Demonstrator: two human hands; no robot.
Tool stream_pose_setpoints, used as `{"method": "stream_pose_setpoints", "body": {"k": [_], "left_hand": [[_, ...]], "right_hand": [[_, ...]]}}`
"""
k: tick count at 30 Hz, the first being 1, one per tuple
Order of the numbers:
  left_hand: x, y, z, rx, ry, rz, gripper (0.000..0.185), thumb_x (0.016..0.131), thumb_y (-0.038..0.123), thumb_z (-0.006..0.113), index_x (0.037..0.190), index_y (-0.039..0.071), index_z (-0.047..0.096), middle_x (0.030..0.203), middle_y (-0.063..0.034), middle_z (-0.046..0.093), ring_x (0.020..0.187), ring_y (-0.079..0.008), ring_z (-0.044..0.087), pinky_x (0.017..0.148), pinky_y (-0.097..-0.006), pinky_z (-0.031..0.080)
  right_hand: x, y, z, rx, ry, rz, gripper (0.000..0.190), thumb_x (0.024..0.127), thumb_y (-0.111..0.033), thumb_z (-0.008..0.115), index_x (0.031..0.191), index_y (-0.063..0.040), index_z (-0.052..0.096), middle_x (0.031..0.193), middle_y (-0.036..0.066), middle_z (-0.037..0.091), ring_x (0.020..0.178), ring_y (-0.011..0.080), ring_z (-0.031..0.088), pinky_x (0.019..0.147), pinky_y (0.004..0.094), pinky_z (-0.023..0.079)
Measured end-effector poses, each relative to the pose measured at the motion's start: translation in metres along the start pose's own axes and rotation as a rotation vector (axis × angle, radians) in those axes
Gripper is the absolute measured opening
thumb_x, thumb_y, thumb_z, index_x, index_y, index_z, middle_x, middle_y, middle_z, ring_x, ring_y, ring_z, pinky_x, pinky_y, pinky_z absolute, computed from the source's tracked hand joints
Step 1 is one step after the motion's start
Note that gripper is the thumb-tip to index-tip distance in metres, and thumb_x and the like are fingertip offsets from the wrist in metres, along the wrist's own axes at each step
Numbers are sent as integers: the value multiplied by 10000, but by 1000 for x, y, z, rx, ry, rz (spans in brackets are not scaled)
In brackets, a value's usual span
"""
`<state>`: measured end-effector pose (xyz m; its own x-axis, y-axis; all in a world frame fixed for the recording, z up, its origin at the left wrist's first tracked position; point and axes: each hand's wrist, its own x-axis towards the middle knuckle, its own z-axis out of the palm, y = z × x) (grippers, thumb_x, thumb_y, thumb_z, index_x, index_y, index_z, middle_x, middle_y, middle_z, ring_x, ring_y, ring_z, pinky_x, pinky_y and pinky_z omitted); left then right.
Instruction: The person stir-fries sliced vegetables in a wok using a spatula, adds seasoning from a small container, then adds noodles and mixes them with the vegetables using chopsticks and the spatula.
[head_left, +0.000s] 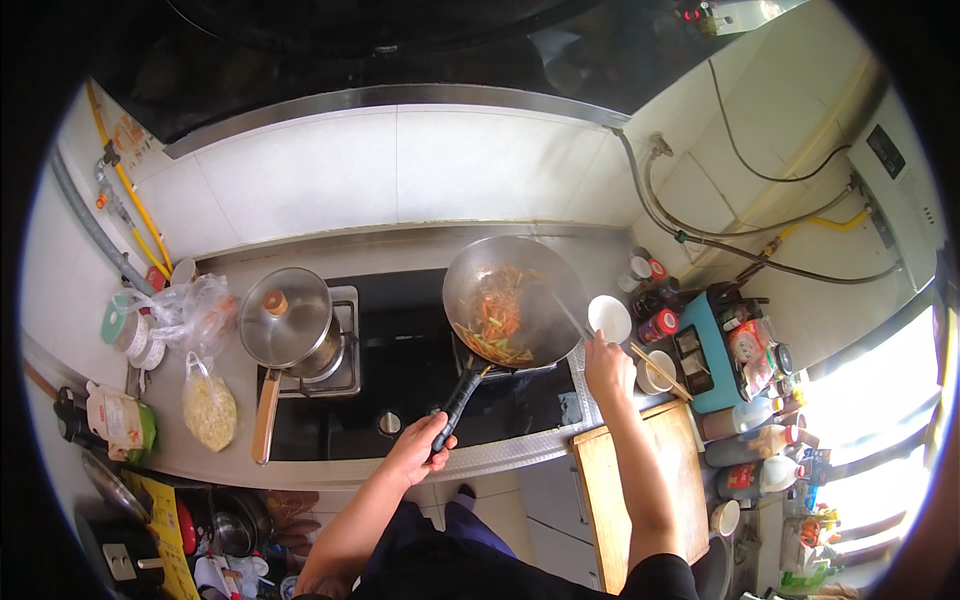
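My left hand (420, 450) is closed around the black handle (459, 409) of a wok. The metal wok (480, 259) sits over the right burner, with steam rising from it. Shredded orange and green vegetables (499, 315) lie in its bottom and towards its near side. My right hand (609, 367) grips a spatula or similar metal utensil (571, 313), which slants down into the wok; its far end is blurred by steam. Just beyond my right hand stands a white bowl (610, 319). A second bowl (651, 381) with wooden chopsticks (663, 371) across it is to the right.
A glass-lidded saucepan (289, 319) sits on the left burner, its wooden handle (266, 420) pointing towards me. Left of it lies a plastic bag of pale food (210, 412). A wooden cutting board (675, 480) lies under my right forearm. Jars, a teal rack (705, 345) and several bottles (750, 442) line the right side.
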<state>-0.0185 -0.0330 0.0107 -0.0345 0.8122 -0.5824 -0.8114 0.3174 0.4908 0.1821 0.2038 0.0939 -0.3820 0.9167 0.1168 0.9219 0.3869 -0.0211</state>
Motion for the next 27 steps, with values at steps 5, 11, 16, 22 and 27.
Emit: {"method": "stream_pose_setpoints", "body": {"k": [5,11,16,22,27], "left_hand": [[1,1,0,-6,0,-5,282,908,351,552,1013,111,449,731,-76,543,433,-101,425,372,-223,305],[0,1,0,-5,-4,-2,273,910,347,550,998,110,448,730,-74,537,438,-96,423,377,-218,312],[0,2,-1,-7,-13,-11,275,910,351,549,996,111,447,732,-74,537,440,-93,421,374,-215,308],[0,4,-2,-2,-21,-5,259,911,349,548,964,116,447,726,-72,537,443,-93,426,377,-212,303],[0,4,-1,4,-23,0,256,911,352,548,943,119,446,722,-69,536,441,-92,427,380,-215,304]], "right_hand": [[31,9,38,309,209,20,354,924,-309,421,903,-21,626,717,217,618,709,393,618,649,469,494],[27,-19,48,533,-1,-123,361,904,-301,452,782,-6,621,729,235,596,733,424,585,647,494,461],[-20,14,-21,408,29,-351,268,886,-278,516,930,-44,639,688,211,602,676,396,595,608,476,470],[-65,6,-57,112,-163,-206,271,881,-248,538,999,-27,643,664,197,606,612,371,597,552,439,465],[-49,-19,-41,96,-4,-217,279,903,-268,508,1028,-39,608,621,162,580,576,359,580,527,453,452]]}}
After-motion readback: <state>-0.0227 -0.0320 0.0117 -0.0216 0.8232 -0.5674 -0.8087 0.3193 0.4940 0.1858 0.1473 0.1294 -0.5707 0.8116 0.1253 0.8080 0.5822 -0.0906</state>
